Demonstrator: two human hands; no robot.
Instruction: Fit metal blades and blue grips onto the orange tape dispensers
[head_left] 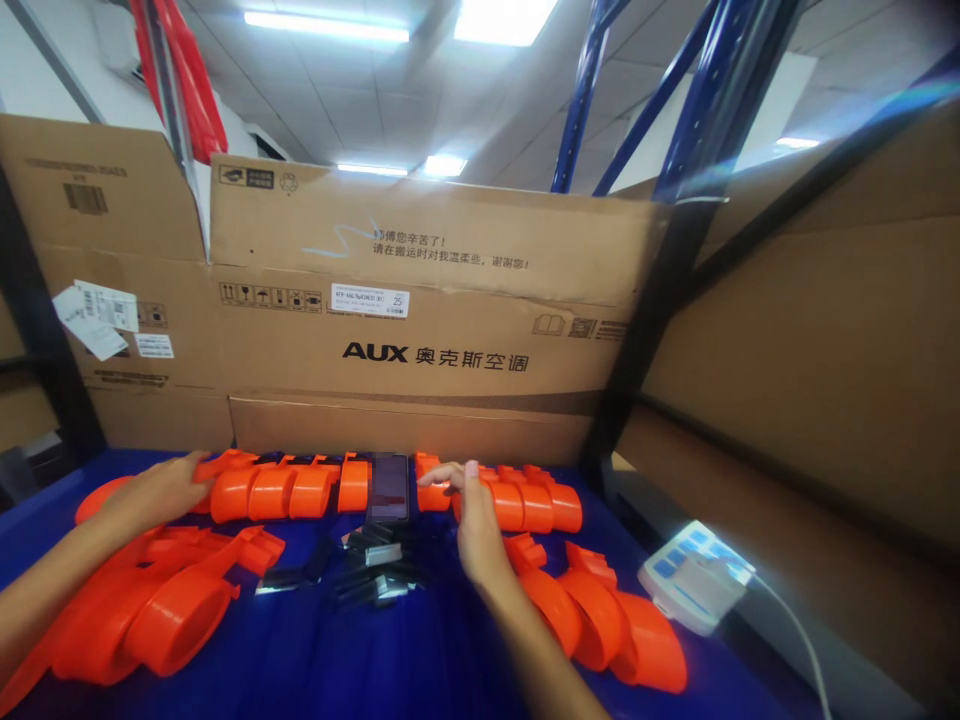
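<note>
My left hand (pixel 169 487) is at the back left of the blue surface, its fingers closed at the tab of an orange plastic part (pixel 225 463); the hand hides some of the grip. To the right of the phone, my right hand (pixel 478 520) is open, thumb up and index finger stretched left beside an orange ring-shaped part (pixel 431 482). Whether that finger touches it is unclear. Similar orange parts stand in a row along the back (pixel 271 494), with more piled at the front left (pixel 180 620) and front right (pixel 649 640).
A dark-screened phone (pixel 390 488) leans upright mid-row. Small black strips (pixel 379 565) lie in a heap before it. On the right sits a white device with blue buttons (pixel 694 575) and a cable. An AUX cardboard panel (pixel 420 300) closes off the back, between dark rack posts (pixel 637 320).
</note>
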